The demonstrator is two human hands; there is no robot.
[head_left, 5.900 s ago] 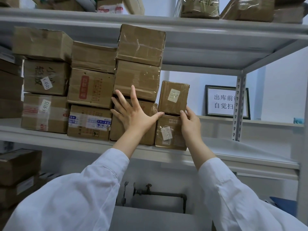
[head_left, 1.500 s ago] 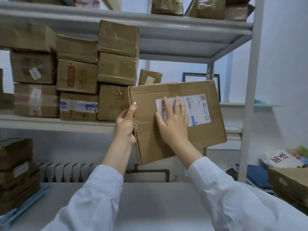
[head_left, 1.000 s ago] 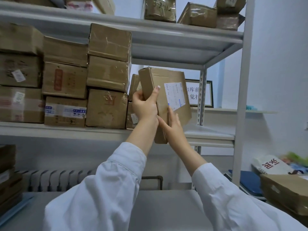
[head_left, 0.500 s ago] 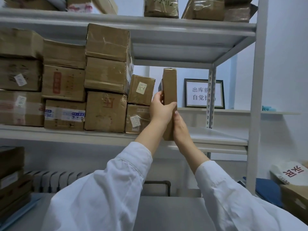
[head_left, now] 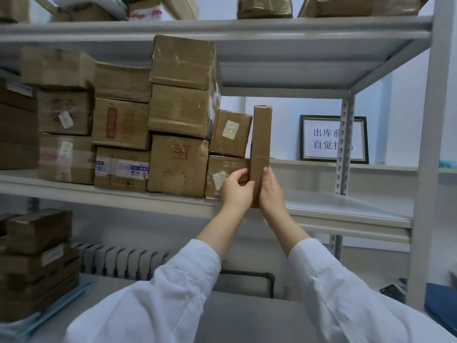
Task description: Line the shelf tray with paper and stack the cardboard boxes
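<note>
Closest to the camera, above a grey tabletop (head_left: 247,318), two white sleeves (head_left: 153,300) reach up toward a metal rack. The left hand (head_left: 237,191) and right hand (head_left: 272,191) clasp a flat cardboard box (head_left: 261,144) between them, low down on its sides. The left hand's fingers curl onto its left face and the thumb lies across its narrow front edge, while the right hand's thumb points up along that edge. The box stands upright on end at the front lip of the middle shelf tray (head_left: 346,220); its bottom is hidden behind the hands, so whether it rests on the tray cannot be told. White paper (head_left: 346,201) covers the tray to the right of the box. Just left of it, two small boxes (head_left: 230,133) sit one on the other, the upper one tilted, beside columns of larger cartons (head_left: 180,112) stacked three high and filling the tray's left side. Farther back, on a ledge against the wall, a framed notice (head_left: 321,139) with Chinese characters stands partly behind the rack's rear upright (head_left: 345,144).
</note>
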